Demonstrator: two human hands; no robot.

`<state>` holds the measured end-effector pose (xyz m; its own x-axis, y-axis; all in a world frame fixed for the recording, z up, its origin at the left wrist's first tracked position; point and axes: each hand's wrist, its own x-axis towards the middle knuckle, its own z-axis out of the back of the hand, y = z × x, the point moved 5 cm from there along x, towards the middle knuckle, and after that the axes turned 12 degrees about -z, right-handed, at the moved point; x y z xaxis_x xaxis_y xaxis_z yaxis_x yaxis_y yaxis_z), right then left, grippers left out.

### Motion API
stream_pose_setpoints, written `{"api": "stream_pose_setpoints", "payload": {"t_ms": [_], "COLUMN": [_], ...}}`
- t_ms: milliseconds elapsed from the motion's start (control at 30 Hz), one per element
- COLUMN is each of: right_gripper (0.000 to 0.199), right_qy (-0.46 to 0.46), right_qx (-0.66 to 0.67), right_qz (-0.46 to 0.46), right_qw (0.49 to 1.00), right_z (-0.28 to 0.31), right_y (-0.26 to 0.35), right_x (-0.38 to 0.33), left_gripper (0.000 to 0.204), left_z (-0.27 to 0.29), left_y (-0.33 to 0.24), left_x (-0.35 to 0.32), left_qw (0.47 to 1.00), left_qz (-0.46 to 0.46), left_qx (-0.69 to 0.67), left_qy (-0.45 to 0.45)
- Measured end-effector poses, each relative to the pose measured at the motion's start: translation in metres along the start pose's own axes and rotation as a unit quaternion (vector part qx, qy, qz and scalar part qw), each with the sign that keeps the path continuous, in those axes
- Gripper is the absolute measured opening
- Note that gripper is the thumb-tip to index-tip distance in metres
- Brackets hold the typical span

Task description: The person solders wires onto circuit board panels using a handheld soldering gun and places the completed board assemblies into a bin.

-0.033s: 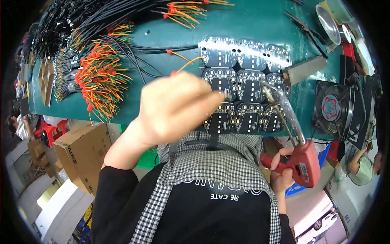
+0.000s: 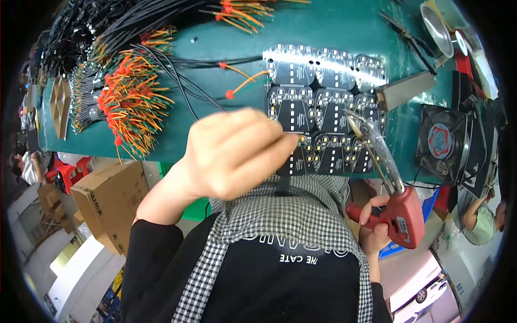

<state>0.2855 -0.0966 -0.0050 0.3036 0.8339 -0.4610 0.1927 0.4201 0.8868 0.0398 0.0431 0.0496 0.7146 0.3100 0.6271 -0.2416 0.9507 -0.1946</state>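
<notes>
- Green matting covers the workbench (image 2: 323, 27), which fills the upper half of the view; beneath its near edge, the floor and stacked goods show.
- At the centre, the person's left hand (image 2: 231, 153) is curled nearly into a fist, fingers drawn together with fingertips pinched toward 3 o'clock; whatever they pinch is too small to tell.
- Those fingertips reach the near edge of a panel of black LED circuit boards (image 2: 318, 102), lying flat on the matting at about 1 o'clock from the hand.
- The right hand (image 2: 374, 226), at 4 o'clock, is clamped around the grip of a red pistol-shaped soldering gun (image 2: 404, 215); its long metal tip slants up over the boards' right part.
- Bundles of black cables with orange and red wire ends (image 2: 129, 102) lie at 10 o'clock.
- A black square cooling fan (image 2: 444, 142) with a round red-and-blue label stands at 3 o'clock.
- One brown cardboard box (image 2: 110, 202), dark print on its side, sits at 8 o'clock below the bench edge.
</notes>
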Motion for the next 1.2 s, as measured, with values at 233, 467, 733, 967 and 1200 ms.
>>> {"api": "stream_pose_setpoints", "payload": {"t_ms": [233,467,733,967,1200], "right_gripper": [0.067,0.063,0.066,0.070,0.068], "right_qy": [0.110,0.130,0.077,0.059,0.074], "right_qx": [-0.213,-0.168,-0.270,-0.339,-0.343], "right_qz": [0.021,-0.048,0.071,0.088,0.097], "right_qw": [0.971,0.976,0.957,0.935,0.931], "right_z": [0.012,0.012,0.015,0.025,0.033], "right_y": [-0.023,-0.049,-0.065,-0.074,-0.068], "right_x": [-0.024,-0.038,-0.034,-0.038,-0.041], "left_gripper": [0.027,0.021,0.019,0.033,0.031], "left_z": [0.003,-0.012,-0.021,-0.022,-0.023], "left_y": [-0.038,-0.044,-0.036,-0.036,-0.045], "left_x": [-0.036,-0.054,-0.059,-0.058,-0.047], "left_qw": [0.999,0.998,0.998,0.998,0.997], "left_qz": [-0.005,0.014,0.014,0.026,0.031], "left_qx": [0.035,0.061,0.059,0.064,0.067], "left_qy": [0.025,0.020,0.008,-0.003,0.015]}}
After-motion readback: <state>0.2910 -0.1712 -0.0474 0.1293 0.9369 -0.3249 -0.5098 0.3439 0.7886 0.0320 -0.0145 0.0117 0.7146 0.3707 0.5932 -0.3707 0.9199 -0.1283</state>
